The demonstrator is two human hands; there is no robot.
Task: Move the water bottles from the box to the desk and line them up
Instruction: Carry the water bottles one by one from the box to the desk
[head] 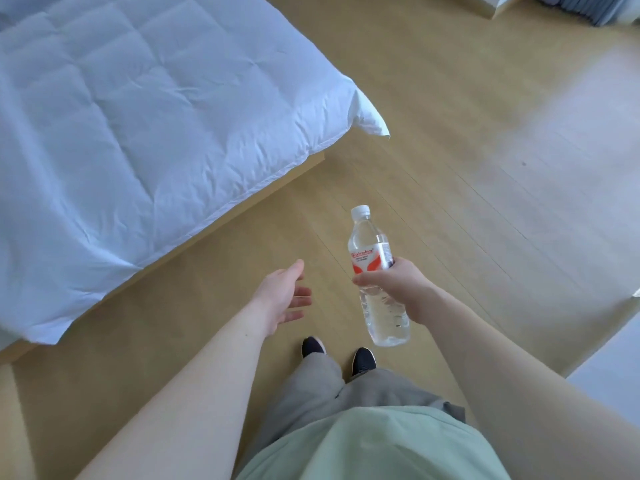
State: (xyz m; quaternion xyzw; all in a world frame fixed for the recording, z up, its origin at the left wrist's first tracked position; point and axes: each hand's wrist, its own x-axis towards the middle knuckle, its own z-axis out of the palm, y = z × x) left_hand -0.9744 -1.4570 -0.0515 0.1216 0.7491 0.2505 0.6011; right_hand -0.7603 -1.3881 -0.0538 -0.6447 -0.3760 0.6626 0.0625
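The right hand [398,282] has its grip curled round the middle of a clear, water-filled bottle [375,271] — cap pointing far, held over the wooden floor [450,133] — while the left hand [280,296] hangs spread and empty near the white-quilted bed [138,116] at left.

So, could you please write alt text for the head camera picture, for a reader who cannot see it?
Seen from above, a standing person's right hand grips a clear water bottle around its middle, cap pointing away, over a wooden floor. The left hand is open and holds nothing. A bed with a white duvet fills the upper left.
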